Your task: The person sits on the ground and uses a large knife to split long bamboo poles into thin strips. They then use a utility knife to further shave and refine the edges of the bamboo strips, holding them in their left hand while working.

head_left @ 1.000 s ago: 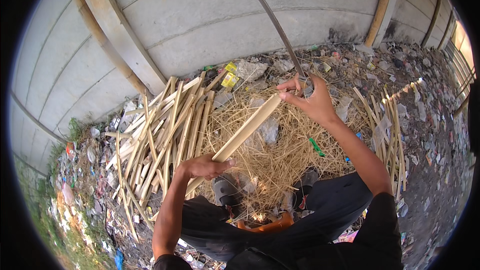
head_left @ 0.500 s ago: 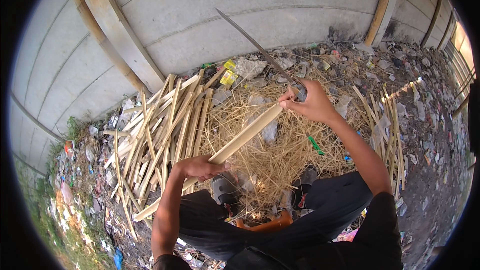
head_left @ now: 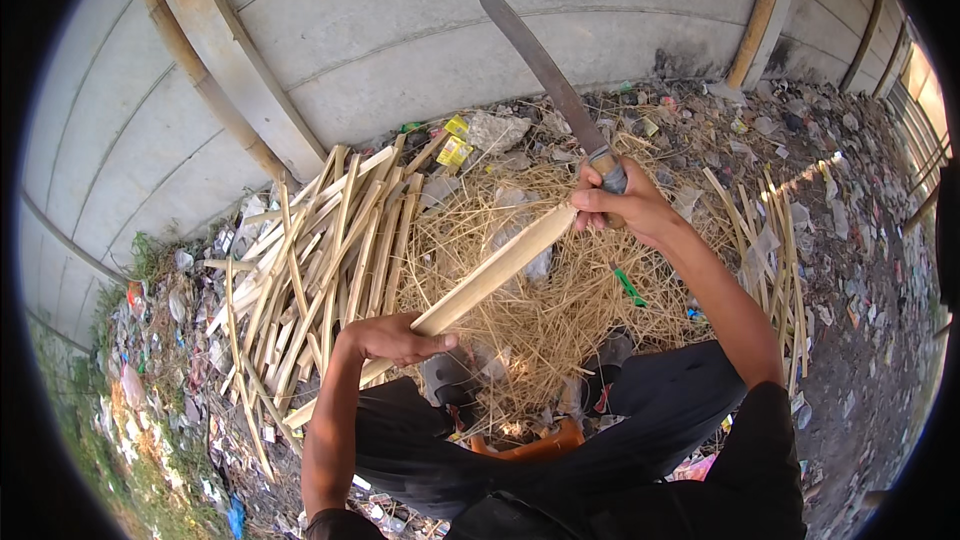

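With the right hand (head_left: 630,205), clenched round the handle of a machete (head_left: 548,75), keeping the blade raised toward the far wall (head_left: 400,0) and clear of the wood; also, apparently, pinching the far-right end of a bamboo slat (head_left: 495,275). With the left hand (head_left: 395,338), grasping the same slat partway along, its near-left end running on behind the forearm. Probably between trimming strokes; for another cut, best to hold firm on the left and free the right fingertips from the slat's end first. Farther out, spread beyond the slat, pale shavings (head_left: 540,360); to the left, a heaped pile of strips (head_left: 335,270); to the right, a smaller bundle (head_left: 797,290), both loose on littered ground (head_left: 870,240), not boxed or bagged. Near the far wall, yellow packets (head_left: 455,152), contents impossible to tell.
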Motion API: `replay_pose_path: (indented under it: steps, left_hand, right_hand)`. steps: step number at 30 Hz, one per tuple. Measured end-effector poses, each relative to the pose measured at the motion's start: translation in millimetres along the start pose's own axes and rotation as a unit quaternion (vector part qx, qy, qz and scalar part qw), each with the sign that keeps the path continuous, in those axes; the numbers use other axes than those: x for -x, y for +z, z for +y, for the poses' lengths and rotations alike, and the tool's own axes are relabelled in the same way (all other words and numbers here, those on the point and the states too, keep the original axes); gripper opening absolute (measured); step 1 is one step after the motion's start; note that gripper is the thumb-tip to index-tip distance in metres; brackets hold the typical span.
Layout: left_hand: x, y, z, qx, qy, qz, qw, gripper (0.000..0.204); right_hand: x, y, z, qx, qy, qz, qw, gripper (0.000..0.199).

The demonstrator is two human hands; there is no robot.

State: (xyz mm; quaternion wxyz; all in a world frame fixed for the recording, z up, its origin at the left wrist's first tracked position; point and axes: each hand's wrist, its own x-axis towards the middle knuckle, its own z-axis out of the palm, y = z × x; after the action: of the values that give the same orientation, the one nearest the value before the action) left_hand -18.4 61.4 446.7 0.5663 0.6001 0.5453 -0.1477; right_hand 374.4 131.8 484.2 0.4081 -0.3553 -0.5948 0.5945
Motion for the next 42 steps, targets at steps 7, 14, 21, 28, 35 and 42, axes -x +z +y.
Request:
replay_pose_path:
  steps: [7,14,21,28,35,42]
  left_hand:
    - [2,-1,-4,0.018,0.011,-0.023,1.0,0.062]
    - [-4,1,-8,0.022,0.008,0.049,0.999,0.064]
    - [-7,6,-3,-0.031,0.026,0.125,0.991,0.075]
    - [-11,10,-3,-0.02,0.033,0.153,0.988,0.072]
    - [-15,11,3,-0.037,0.018,0.176,0.984,0.076]
    - [-13,14,1,-0.052,0.01,0.198,0.979,0.08]
  right_hand:
    - [4,6,-3,-0.058,-0.037,-0.024,0.997,0.031]
    - [3,24,-9,0.168,-0.069,0.126,0.975,0.031]
    - [2,17,7,0.302,-0.147,0.2,0.92,0.032]
    - [1,18,33,0.434,-0.156,0.227,0.858,0.042]
    - [-6,9,59,0.463,-0.237,0.258,0.814,0.038]
    - [0,20,54,0.54,-0.236,0.243,0.771,0.036]
